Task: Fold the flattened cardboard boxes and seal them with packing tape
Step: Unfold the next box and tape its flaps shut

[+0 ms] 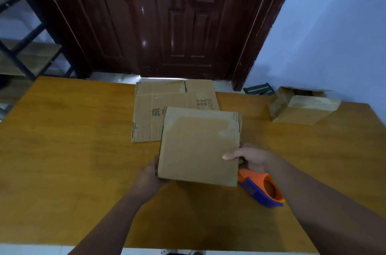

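A brown cardboard box (198, 146) is held up over the middle of the table between both hands, a broad face turned toward me with clear tape along its top edge. My left hand (149, 175) grips its lower left corner, fingers hidden behind it. My right hand (248, 156) grips the right edge with the thumb on the front face. An orange and blue tape dispenser (262, 189) lies on the table just below my right hand. A flattened cardboard box (167, 106) with printed characters lies behind the held box.
A taped box (300, 108) lies on its side at the table's far right. The wooden table (62, 150) reaches to a dark red door (167, 20). A metal shelf rack (23, 54) stands at the left. A dark object (259, 88) lies on the floor by the wall.
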